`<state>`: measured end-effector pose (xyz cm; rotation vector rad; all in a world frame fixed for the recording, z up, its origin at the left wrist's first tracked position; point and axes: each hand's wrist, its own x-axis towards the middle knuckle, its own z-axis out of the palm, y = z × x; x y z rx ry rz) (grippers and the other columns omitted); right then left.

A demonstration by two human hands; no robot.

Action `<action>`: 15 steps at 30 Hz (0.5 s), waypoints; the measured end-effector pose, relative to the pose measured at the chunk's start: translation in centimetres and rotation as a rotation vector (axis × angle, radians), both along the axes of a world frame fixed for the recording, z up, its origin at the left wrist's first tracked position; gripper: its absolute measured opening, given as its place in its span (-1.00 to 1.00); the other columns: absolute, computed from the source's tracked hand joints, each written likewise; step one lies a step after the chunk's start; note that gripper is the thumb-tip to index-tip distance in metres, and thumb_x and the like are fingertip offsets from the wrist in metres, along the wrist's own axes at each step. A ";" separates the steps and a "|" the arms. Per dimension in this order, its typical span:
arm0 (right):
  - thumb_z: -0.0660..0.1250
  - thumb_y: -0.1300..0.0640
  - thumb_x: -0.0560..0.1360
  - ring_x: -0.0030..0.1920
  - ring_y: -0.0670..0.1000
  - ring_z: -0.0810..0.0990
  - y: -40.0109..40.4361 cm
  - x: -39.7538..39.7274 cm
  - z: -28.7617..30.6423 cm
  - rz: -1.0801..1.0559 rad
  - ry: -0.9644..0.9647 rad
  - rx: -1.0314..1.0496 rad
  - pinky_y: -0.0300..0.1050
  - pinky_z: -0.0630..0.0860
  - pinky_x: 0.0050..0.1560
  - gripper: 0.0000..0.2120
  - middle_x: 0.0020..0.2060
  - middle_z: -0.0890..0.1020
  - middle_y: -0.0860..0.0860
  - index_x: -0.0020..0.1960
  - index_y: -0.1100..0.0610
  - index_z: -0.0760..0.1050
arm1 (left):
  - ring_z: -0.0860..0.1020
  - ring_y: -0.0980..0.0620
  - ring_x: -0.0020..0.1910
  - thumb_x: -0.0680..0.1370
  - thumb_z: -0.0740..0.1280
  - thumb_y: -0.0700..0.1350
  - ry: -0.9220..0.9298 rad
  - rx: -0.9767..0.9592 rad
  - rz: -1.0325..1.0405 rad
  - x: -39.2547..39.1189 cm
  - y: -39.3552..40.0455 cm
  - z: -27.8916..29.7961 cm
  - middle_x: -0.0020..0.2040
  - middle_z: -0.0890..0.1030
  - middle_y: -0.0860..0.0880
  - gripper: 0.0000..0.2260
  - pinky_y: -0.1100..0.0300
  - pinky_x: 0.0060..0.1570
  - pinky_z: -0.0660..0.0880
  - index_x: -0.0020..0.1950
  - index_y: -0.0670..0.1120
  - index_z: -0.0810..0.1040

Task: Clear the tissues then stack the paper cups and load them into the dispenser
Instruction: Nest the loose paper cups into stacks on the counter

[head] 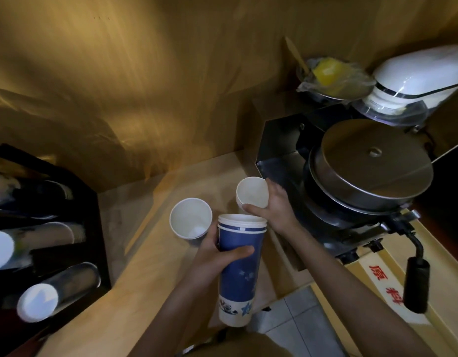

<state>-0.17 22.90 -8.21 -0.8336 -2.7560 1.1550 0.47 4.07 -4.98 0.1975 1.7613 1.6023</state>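
Wooden counter (150, 256), one loose cup (190, 218), left hand (217, 256) gripping blue cup stack (239, 269), right hand (276, 204) clasping one white cup (252, 192)

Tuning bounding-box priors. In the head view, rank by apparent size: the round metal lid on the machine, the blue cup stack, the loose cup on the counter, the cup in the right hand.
1. Round metal lid
2. Blue cup stack, held by left hand
3 and 4. Loose cup and the cup in right hand: too alike to rank; the loose one's rim looks slightly wider, but it sits nearer the camera.
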 end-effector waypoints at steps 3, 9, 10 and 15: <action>0.42 -0.23 0.29 0.45 0.18 0.14 0.4 -0.1 0.2 0.036 -0.059 0.043 0.07 0.14 0.45 -0.08 0.43 0.26 0.19 0.44 0.21 0.13 | 0.64 0.25 -0.13 0.30 0.52 -0.25 0.011 -0.007 -0.006 -0.1 0.3 -0.2 -0.01 0.64 0.07 -0.54 0.36 -0.22 0.56 0.06 0.10 0.43; 0.24 -0.07 0.52 0.42 0.07 0.25 -0.8 2.0 5.6 -0.013 0.138 -0.275 -0.02 0.21 0.38 -0.44 0.41 0.31 0.10 0.44 0.07 0.20 | 0.63 0.04 0.00 0.18 0.59 -0.12 0.065 0.022 0.038 -0.7 1.3 0.2 0.07 0.63 -0.06 -0.41 0.19 -0.05 0.60 0.14 0.00 0.44; 0.25 -0.09 0.50 0.34 0.04 0.38 -1.2 2.5 6.5 0.030 0.124 -0.334 -0.06 0.31 0.32 -0.49 0.31 0.42 0.08 0.39 0.05 0.30 | 0.62 0.02 0.03 0.12 0.58 -0.06 0.080 0.019 0.042 -0.8 1.5 0.3 0.08 0.63 -0.06 -0.37 0.14 -0.01 0.59 0.13 0.02 0.44; 0.36 -0.32 0.25 0.17 0.03 0.54 -2.8 3.3 7.3 0.121 -0.040 -0.379 0.04 0.50 0.22 -0.29 0.18 0.55 0.05 0.30 -0.03 0.35 | 0.61 -0.03 0.07 0.10 0.55 0.04 0.177 0.005 0.018 -0.9 2.3 0.6 0.13 0.60 -0.09 -0.26 0.01 0.06 0.58 0.22 -0.03 0.40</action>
